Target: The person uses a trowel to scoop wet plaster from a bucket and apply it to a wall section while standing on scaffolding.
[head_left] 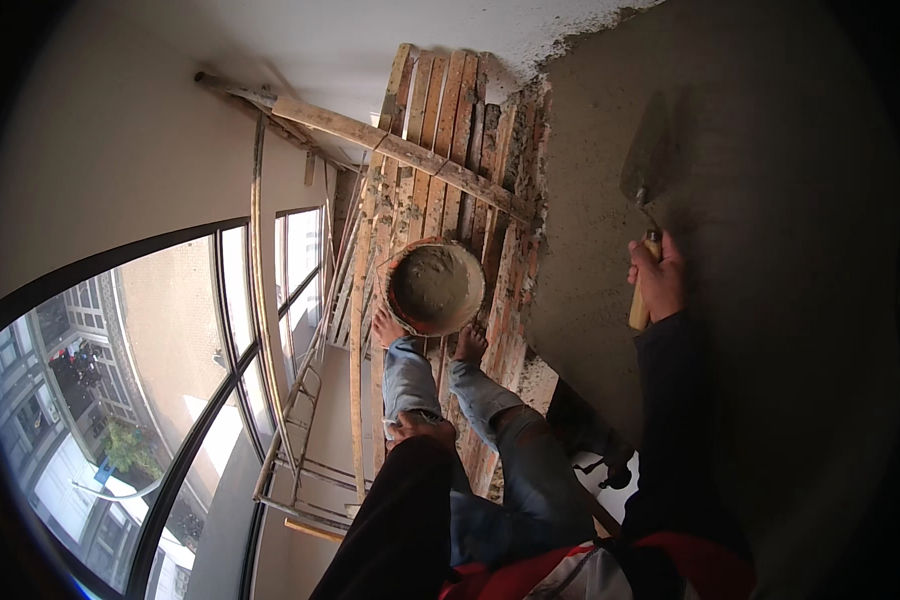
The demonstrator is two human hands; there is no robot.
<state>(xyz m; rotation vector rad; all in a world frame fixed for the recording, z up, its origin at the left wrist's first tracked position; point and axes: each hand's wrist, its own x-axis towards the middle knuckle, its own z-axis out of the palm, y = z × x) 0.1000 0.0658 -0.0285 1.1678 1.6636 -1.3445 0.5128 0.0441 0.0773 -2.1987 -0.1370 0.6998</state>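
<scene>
My right hand (pixel 660 275) is closed round the wooden handle of a pointed trowel (pixel 645 160). The flat metal blade points away from me and lies against or close to the grey mortar-coated wall (pixel 580 150). Low in front of me, my left hand (pixel 422 428) rests on my left leg in rolled-up jeans, its fingers mostly hidden. Just beyond my bare feet stands a round bucket (pixel 385 290) holding wet grey mortar (pixel 435 285).
I am on a raised platform of mortar-spattered planks (pixel 430 200) with gaps between them. A wooden beam (pixel 400 148) crosses it at the far end. Metal scaffold poles (pixel 258 260) rise on the left, beside tall windows (pixel 150 400) high above a street.
</scene>
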